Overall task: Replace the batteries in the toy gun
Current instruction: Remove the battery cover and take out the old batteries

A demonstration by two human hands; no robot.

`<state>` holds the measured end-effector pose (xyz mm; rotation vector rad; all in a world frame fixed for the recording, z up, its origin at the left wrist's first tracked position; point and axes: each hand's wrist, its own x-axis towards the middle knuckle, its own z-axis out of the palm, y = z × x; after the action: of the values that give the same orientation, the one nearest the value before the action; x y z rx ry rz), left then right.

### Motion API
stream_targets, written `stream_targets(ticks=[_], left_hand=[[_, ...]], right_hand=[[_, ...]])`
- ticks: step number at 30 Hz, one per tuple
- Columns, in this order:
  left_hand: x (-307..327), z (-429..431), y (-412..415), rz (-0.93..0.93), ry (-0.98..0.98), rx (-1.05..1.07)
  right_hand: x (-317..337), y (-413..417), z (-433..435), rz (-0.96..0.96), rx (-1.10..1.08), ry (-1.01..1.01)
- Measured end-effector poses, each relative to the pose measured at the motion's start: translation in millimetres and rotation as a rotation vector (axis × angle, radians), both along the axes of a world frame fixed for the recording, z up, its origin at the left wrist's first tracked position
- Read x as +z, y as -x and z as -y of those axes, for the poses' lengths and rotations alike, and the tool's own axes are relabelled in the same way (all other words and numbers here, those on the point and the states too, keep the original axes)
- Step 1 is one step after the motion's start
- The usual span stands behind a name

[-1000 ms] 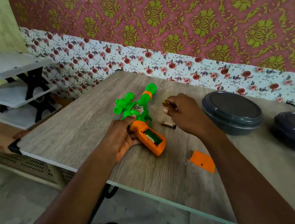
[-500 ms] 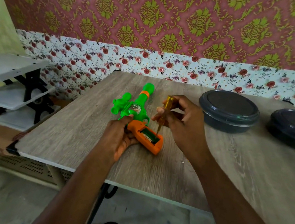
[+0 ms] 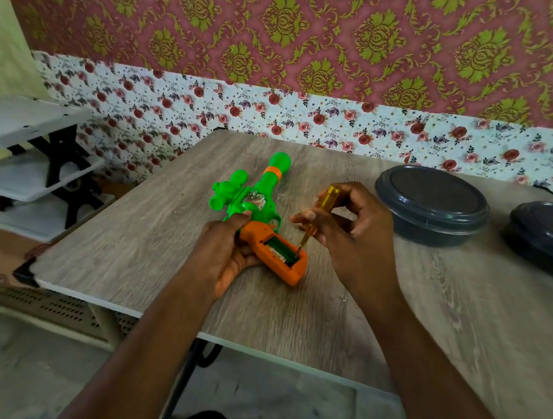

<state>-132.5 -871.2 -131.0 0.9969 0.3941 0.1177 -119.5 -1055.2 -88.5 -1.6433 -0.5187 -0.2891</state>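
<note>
A green toy gun with an orange grip lies on the wooden table, muzzle pointing away from me. The grip's battery compartment is uncovered and something green shows inside. My left hand clasps the gun where the body meets the grip. My right hand holds a screwdriver with a yellow handle almost upright, its tip inside the right end of the compartment. The orange cover and the loose battery are hidden behind my right arm.
Two dark round lidded containers stand on the table's right side. A white shelf unit with black brackets stands left of the table. The table's front edge runs close below my forearms.
My right hand picked up the screwdriver from the table behind the gun and brought its tip down into the battery compartment. My left hand stayed on the gun.
</note>
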Motion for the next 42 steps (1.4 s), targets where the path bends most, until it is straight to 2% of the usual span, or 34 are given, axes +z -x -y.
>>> stream_targets(ticks=[4, 18, 23, 32, 38, 42], left_hand=[[0, 1, 0, 0.006, -0.005, 0.001], [1, 1, 1, -0.005, -0.009, 0.007], [1, 0, 2, 0.001, -0.017, -0.015], [0, -1, 1, 0.018, -0.014, -0.031], [3, -1, 1, 0.007, 0.015, -0.017], [3, -1, 1, 0.018, 0.025, -0.025]], right_hand=[[-2, 7, 4, -0.019, 0.007, -0.049], [10, 6, -1, -0.102, -0.009, 0.034], [0, 14, -3, -0.063, -0.079, 0.037], [-15, 32, -1, -0.135, -0.309, -0.245], [-19, 36, 2, -0.276, -0.296, -0.487], [-17, 30, 4, -0.291, -0.298, -0.547]])
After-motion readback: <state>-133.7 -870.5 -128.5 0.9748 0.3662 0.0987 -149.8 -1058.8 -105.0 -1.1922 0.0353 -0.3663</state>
